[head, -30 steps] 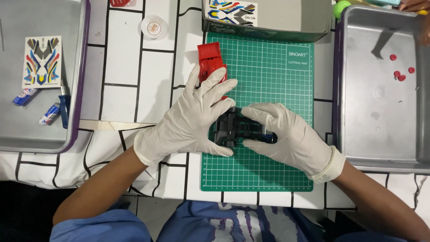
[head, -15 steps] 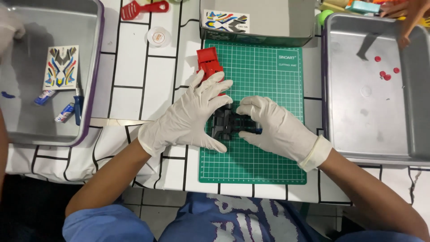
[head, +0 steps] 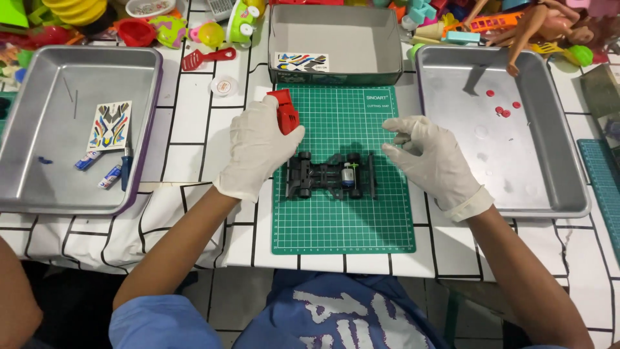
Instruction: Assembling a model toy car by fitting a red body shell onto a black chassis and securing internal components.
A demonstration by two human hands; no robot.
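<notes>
A black toy-car chassis point(head: 323, 176) with a silver motor lies free in the middle of the green cutting mat point(head: 342, 226). My left hand point(head: 257, 147), in a white glove, has its fingers closed over a red plastic body piece point(head: 283, 110) at the mat's upper left edge. My right hand point(head: 434, 160), also gloved, hovers just right of the chassis. Its thumb and fingers pinch a small grey part point(head: 402, 138). Neither hand touches the chassis.
A metal tray point(head: 39, 194) on the left holds a sticker sheet point(head: 110, 125) and small blue bits. Another tray point(head: 568, 194) on the right holds small red discs point(head: 502, 108). A grey box point(head: 387, 52) stands behind the mat, colourful toys beyond it. Another person's arm point(head: 10, 297) shows bottom left.
Both hands have let go of the chassis. My left hand moved up to the red piece; my right hand drew off to the right, pinching a small part. The view pulled back.
</notes>
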